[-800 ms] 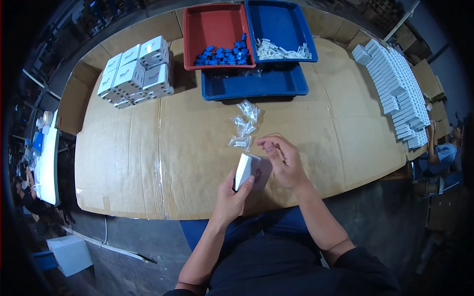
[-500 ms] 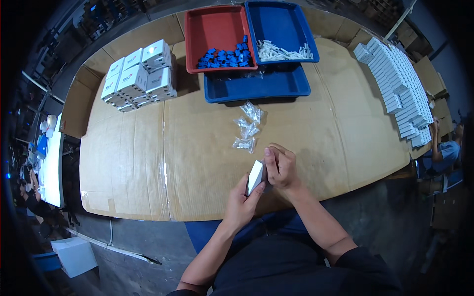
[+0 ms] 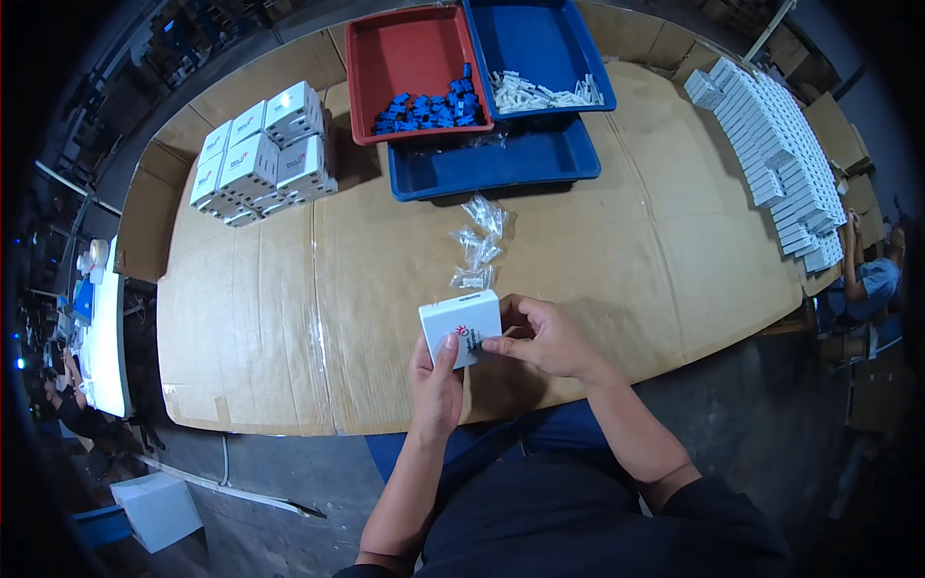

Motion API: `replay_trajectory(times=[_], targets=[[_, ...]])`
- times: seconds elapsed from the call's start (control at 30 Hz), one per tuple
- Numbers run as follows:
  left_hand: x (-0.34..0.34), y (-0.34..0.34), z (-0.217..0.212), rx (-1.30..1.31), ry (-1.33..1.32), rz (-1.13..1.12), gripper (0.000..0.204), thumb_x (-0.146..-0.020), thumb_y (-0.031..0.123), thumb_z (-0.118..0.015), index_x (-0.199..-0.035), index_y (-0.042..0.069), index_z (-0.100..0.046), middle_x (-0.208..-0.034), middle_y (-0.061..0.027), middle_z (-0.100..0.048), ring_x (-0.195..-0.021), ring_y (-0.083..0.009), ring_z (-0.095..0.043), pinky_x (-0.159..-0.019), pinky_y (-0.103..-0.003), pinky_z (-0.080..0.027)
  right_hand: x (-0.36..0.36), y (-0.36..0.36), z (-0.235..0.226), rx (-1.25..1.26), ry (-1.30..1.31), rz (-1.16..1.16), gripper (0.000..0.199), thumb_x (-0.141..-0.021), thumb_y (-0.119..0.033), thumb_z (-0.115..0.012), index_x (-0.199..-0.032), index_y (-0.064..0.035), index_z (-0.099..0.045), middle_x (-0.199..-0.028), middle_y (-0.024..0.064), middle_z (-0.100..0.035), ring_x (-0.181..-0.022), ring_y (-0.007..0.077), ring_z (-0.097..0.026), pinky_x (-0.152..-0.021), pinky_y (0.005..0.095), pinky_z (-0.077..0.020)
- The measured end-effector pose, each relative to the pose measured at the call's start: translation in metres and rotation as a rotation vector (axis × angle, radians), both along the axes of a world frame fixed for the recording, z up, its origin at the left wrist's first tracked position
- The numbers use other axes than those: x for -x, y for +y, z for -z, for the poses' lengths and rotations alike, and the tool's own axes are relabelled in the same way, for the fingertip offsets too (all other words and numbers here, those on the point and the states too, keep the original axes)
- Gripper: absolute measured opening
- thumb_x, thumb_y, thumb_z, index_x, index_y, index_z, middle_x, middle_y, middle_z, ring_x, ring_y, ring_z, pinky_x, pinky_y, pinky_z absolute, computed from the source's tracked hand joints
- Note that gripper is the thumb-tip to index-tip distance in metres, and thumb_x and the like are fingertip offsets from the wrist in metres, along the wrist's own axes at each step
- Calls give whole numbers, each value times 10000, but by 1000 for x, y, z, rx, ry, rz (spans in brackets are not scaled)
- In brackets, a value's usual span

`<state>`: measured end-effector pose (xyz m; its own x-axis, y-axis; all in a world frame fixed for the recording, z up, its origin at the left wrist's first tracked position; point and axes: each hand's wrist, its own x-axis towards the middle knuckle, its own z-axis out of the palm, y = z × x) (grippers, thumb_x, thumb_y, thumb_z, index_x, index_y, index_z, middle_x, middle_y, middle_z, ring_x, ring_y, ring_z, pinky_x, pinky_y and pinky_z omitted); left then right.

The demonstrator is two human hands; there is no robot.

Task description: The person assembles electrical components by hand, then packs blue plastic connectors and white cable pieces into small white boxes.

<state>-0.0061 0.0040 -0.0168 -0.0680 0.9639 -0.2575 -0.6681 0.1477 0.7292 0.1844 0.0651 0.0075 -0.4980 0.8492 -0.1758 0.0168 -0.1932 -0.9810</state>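
We hold a small white box [image 3: 462, 328] just above the near edge of the cardboard-covered surface [image 3: 617, 260], our left hand [image 3: 438, 385] closed around its lower side with the thumb on its face, while our right hand [image 3: 544, 337] pinches its right edge with curled fingers. The step in hand looks like closing or checking the box, so the next move probably needs a steady left grip. Both forearms rise from below; small clear bags [image 3: 478, 241] lie just beyond.

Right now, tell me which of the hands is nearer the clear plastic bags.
Right. The right hand lies just below the clear plastic bags; the left hand sits lower, under the white box.
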Motion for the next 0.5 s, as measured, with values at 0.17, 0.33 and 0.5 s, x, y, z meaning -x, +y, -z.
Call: replay_trajectory(times=[0.17,0.33,0.5], targets=[[10,6,2,-55,170,15,313,-1044,175,-684,-1301,1,-645,-1175,-67,-722,-1082,-125,-660,-962,-303,-521,10,-6,19,84,45,39,326,-920,-141,-832,-1167,-14,-661,-1049,28,-711,-999,108,-658,-883,312,-549],[53,22,-2,42,524,269,325,-1015,169,-709,-1270,-31,-682,-1087,-60,-742,-1027,-113,-661,-893,-294,-533,27,21,8,-41,24,-129,491,-893,-28,-812,-1333,-10,-594,-1204,52,-683,-1124,142,-640,-1007,315,-513],[76,37,-3,-117,560,-123,403,-1067,183,-619,-1417,-10,-565,-1226,-101,-661,-1045,-121,-625,-894,-301,-524,68,74,20,-59,-107,-175,521,-918,-24,-783,-1385,-12,-552,-1126,78,-719,-1032,144,-687,-866,308,-576]])
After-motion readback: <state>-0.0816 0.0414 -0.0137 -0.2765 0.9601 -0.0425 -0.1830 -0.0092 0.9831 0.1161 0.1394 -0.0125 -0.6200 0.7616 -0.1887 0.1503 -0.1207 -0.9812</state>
